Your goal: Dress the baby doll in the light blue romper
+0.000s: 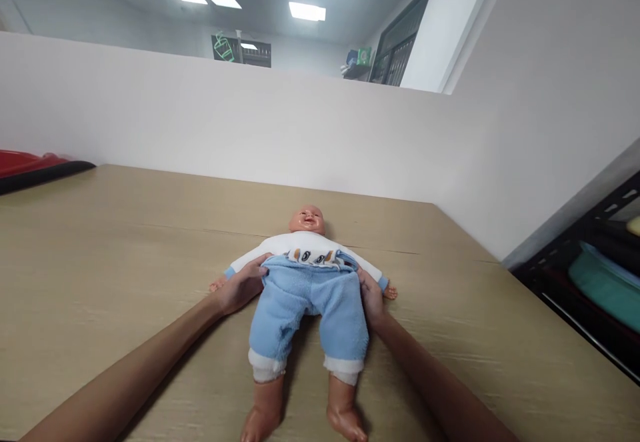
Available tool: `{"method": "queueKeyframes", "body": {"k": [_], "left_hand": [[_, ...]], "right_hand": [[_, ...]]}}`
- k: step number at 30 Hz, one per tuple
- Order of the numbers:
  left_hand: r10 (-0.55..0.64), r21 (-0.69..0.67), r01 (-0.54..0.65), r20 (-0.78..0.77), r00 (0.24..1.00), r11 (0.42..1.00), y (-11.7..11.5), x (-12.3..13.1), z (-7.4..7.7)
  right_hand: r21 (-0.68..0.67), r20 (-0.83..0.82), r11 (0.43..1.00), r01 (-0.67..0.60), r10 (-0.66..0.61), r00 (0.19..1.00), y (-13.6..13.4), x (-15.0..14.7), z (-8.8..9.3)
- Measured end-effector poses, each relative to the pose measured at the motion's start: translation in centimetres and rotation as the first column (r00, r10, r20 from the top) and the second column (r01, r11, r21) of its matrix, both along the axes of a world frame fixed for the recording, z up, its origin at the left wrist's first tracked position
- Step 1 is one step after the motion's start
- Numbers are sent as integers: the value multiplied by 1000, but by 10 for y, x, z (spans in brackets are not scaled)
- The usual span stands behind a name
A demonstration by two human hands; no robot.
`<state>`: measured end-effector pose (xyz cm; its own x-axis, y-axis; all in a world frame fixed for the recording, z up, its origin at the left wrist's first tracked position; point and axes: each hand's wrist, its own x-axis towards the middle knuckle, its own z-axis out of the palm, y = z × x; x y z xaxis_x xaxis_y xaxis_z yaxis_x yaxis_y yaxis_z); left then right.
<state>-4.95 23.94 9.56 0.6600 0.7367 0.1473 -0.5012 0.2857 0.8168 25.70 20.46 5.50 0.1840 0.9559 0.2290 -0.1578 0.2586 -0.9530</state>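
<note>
two hands grip soft blue fleece trousers [310, 309] at the waistband [307, 265]: the left hand [243, 287] has its thumb over the rim, the right hand [370, 295] has fingers curled into the hip. between the fingers a light, hard plastic doll [309, 220] lies face-up on the matte wooden table [125, 242]. the fleece looks stretchy and limp, so the band seems the best hold.

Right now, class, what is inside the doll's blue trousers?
From the blue trousers only the doll's bare lower legs show, below the white cuffs. The left hand and right hand hold the waistband. Thighs and hips are covered.
</note>
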Motion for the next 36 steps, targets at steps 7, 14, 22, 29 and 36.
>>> {"method": "queueKeyframes", "body": {"k": [7,14,22,29,36], "left_hand": [[147,141,-116,-240,959,983,-3,-8,8],[499,421,-355,-307,810,835,-3,0,11],[427,-19,-443,-232,874,896,6,3,3],[459,423,-301,-346,818,855,3,-6,21],[536,430,-376,-354,766,821,3,-2,13]], "right_hand": [[55,351,989,-139,111,930,-14,-1,49],[7,415,1000,-16,12,910,10,-24,73],[-116,454,980,-162,197,869,50,-39,92],[-259,649,877,-404,468,600,36,-28,115],[18,705,975,-221,144,694,27,-46,101]]}}
